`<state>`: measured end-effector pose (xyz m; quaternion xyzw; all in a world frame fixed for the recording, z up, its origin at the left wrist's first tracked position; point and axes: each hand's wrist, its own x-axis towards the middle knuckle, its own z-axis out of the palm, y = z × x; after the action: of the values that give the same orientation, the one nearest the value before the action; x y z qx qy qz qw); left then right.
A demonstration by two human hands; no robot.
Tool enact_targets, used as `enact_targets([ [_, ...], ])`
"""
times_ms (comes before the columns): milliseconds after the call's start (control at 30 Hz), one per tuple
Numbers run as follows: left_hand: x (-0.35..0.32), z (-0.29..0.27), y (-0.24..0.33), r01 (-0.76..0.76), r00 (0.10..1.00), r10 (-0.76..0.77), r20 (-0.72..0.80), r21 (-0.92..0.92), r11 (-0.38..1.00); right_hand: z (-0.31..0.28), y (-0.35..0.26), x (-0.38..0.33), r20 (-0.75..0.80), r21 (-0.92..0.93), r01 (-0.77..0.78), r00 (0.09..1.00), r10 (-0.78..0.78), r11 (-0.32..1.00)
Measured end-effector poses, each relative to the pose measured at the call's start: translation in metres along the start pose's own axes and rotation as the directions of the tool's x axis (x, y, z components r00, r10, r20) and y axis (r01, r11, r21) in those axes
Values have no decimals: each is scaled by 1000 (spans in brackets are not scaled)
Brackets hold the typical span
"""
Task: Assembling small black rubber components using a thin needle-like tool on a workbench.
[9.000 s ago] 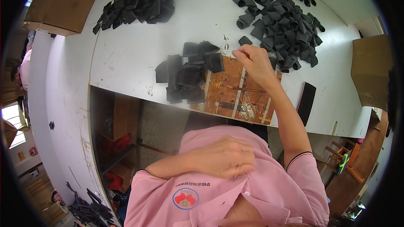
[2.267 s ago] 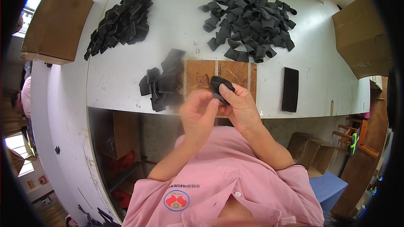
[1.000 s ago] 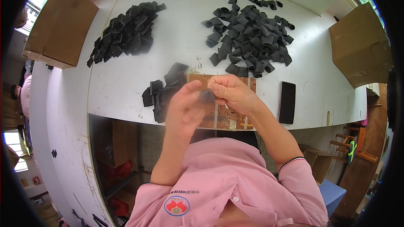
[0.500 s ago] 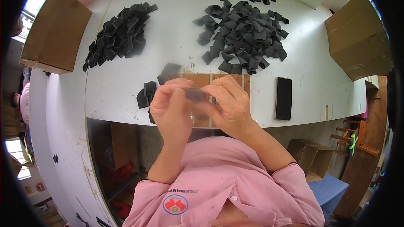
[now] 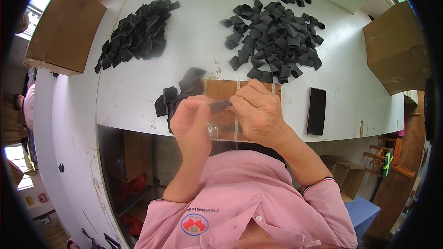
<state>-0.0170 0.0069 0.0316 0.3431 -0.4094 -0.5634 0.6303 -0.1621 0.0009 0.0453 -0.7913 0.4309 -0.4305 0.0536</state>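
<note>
Just below the centre of the frame, the left hand (image 5: 190, 115) and the right hand (image 5: 259, 113) stand a little apart, joined by one small black piece (image 5: 219, 106) that spans the gap between them; the left thumb and fingers pinch its left end, the right fingertips grip its right end, and its exact shape is partly hidden by the fingers; piece and hands are above a brown board (image 5: 224, 124) with pale strips, which lies at the near edge of a white table (image 5: 341, 60); left of the board, partly behind the left hand, lies a small cluster of flat black pieces (image 5: 191, 80); at the upper left is a larger heap of flat black pieces (image 5: 138, 34), and at the upper right of centre a spread heap of curled black pieces (image 5: 281, 37), several showing open ends; right of the board a dark phone (image 5: 316, 111) lies on the table; brown cardboard boxes stand at the upper left (image 5: 64, 32) and at the right (image 5: 394, 50); a pink shirt (image 5: 244, 189) fills the lower middle, and another person (image 5: 28, 106) in pink shows at the left edge.
</note>
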Motion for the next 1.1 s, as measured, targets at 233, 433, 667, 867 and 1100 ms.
enact_targets([
  [233, 17, 7, 7, -399, 913, 281, 297, 497, 770, -15, -2, 14, 197, -25, -33, 980, 38, 999],
  [433, 13, 17, 3, -467, 884, 390, 258, 523, 713, -10, 3, 6, 48, 154, -73, 997, 66, 985],
  [667, 29, -15, -21, -479, 865, 343, 367, 398, 782, -16, 9, 19, 165, 219, -93, 985, 57, 971],
  [867, 117, -84, -89, -172, 968, 216, 128, 964, 200, -27, 53, 25, -42, 464, -629, 687, 726, 623],
  [1100, 126, -97, -85, -373, 920, 204, 334, 906, 200, -8, 21, -33, 365, 439, -786, 599, 713, 435],
])
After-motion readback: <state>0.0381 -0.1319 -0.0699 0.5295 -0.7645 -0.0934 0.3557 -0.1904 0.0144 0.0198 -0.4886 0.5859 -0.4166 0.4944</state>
